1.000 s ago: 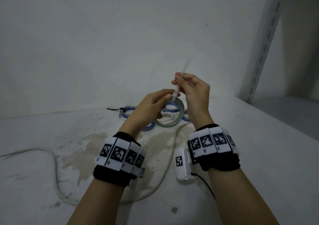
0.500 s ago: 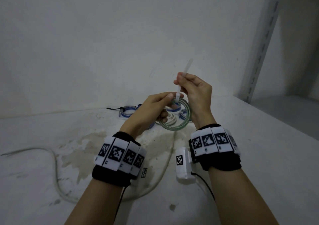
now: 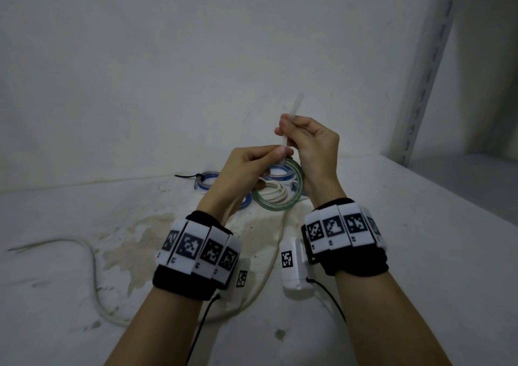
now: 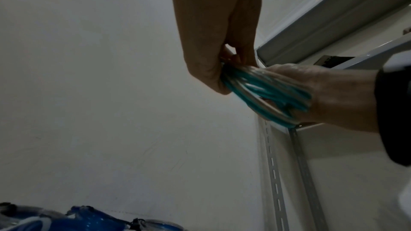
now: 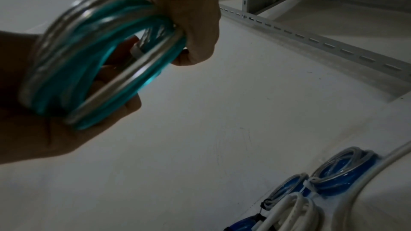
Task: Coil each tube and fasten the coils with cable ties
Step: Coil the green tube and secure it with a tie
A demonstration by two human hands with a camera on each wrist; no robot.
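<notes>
On the far left of the white shelf surface [image 3: 420, 239] a loose off-white tube [image 3: 92, 267] snakes, not yet coiled. Further in, against the back wall, lie finished blue tube coils [image 3: 206, 180], one bound with a black cable tie [image 3: 186, 175], and a white coil [image 3: 276, 191] beside them. At centre the left hand [image 3: 246, 172] is raised above the shelf, fingers and thumb pinched around the green tube coil [image 3: 291, 194] where the tie crosses it. The right hand [image 3: 311, 144] pinches the tail of a translucent white cable tie [image 3: 293, 119] between thumb and fingertips; the tail points up. The right wrist view shows the white band already looped around the coil's turns. The step looks like cinching: it would go best by holding the turns stacked flat at the tie's head and pulling the tail straight in line, so no turn slips out or gets crushed. At right stands a slotted metal upright [image 3: 429, 65]. Both wristbands carry black-and-white square marker patterns; no readable words or brand names show.
</notes>
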